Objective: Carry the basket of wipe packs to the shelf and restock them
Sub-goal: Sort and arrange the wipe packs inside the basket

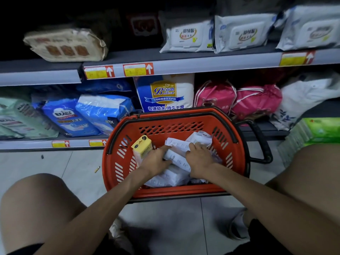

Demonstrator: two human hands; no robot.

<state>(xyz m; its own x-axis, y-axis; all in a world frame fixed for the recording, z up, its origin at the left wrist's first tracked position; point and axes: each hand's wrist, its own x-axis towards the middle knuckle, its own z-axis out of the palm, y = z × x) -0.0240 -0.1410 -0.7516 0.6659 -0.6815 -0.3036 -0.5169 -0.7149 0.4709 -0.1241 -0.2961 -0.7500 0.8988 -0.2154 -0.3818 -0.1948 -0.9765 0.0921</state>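
Note:
A red plastic basket (161, 124) stands on the floor between my knees, in front of the shelf. Inside lie several white wipe packs (177, 178) and a yellow-topped pack (142, 145) at the left. Both hands are down in the basket. My left hand (156, 160) and my right hand (199, 159) each grip an end of one white wipe pack (177, 155) lying on top of the pile. White wipe packs (187, 36) of a similar kind stand in a row on the upper shelf (202, 61) at the right.
The lower shelf (27, 144) holds blue diaper bags (88, 115), a white and blue pack (165, 92) and pink drawstring bags (237, 99). A tan pack (66, 46) lies upper left. Green packs (316, 129) are stacked at right. The basket's black handle (261, 140) sticks out rightward.

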